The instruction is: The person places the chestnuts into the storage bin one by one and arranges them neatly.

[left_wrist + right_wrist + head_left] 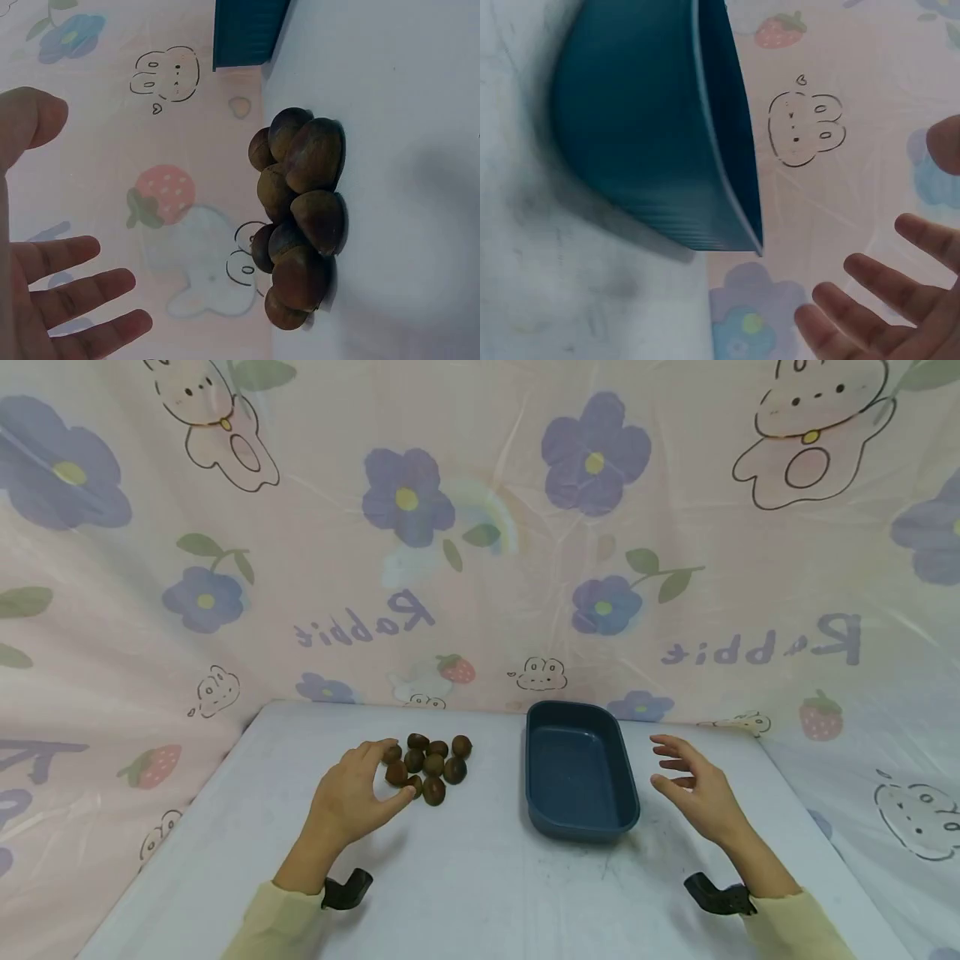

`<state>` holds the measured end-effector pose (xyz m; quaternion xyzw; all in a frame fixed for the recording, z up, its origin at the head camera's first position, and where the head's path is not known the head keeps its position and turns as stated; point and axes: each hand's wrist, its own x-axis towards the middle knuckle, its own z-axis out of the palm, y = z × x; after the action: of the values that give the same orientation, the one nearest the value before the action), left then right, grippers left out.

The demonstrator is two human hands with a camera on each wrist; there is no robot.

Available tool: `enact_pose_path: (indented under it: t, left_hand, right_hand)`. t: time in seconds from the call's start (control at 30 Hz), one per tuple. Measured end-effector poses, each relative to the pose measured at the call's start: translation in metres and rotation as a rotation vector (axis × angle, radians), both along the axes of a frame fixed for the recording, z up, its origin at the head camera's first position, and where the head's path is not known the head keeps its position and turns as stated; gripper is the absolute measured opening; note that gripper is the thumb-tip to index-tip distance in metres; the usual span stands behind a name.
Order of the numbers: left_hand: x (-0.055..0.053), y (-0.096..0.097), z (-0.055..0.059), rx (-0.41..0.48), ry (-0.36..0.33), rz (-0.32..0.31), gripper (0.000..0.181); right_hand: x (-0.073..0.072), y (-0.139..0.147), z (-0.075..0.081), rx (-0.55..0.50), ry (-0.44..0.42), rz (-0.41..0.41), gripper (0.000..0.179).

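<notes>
Clearly, left hand [351,793] nearer nuts [433,766], which lie just to its right; fingers spread, empty. Right hand [703,792] likewise, beside bin [579,768].

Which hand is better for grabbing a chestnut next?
Probably the left hand: it's empty and closest to the chestnuts. The right hand is empty too, but the blue tub sits between it and them.

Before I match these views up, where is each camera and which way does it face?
Head: on the head, looking forward-down at chestnuts, blue bin; left hand, right hand, sleeves show.
Left wrist: on that wrist, toward the chestnuts; thumb, fingers show.
Right wrist: on that wrist, toward the bin's side; fingers, thumb show.
Both wrist views share the bin.
</notes>
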<state>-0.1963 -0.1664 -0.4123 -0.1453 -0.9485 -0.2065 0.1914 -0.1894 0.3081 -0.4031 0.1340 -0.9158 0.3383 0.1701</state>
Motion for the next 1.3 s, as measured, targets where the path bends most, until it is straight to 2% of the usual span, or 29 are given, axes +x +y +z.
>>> enact_pose_path:
  t: [0.2, 0.47, 0.7, 1.0, 1.3]
  left_hand:
    - [0.000, 0.007, -0.005, 0.034, -0.056, -0.017, 0.061]
    - [-0.006, 0.010, -0.016, 0.117, -0.119, -0.065, 0.061]
    - [-0.013, 0.013, -0.028, 0.170, -0.172, -0.074, 0.058]
    - [-0.019, 0.019, -0.036, 0.250, -0.298, -0.053, 0.059]
    - [-0.025, 0.025, -0.043, 0.250, -0.312, -0.047, 0.056]
  right_hand:
    - [-0.005, 0.001, -0.009, -0.038, -0.059, -0.001, 0.047]
    - [-0.010, -0.001, -0.020, -0.083, -0.136, 0.007, 0.048]
    - [-0.016, -0.003, -0.028, -0.097, -0.178, 0.007, 0.048]
    - [-0.022, -0.003, -0.040, -0.118, -0.216, 0.005, 0.046]
    - [-0.028, 0.000, -0.051, -0.178, -0.225, 0.035, 0.045]
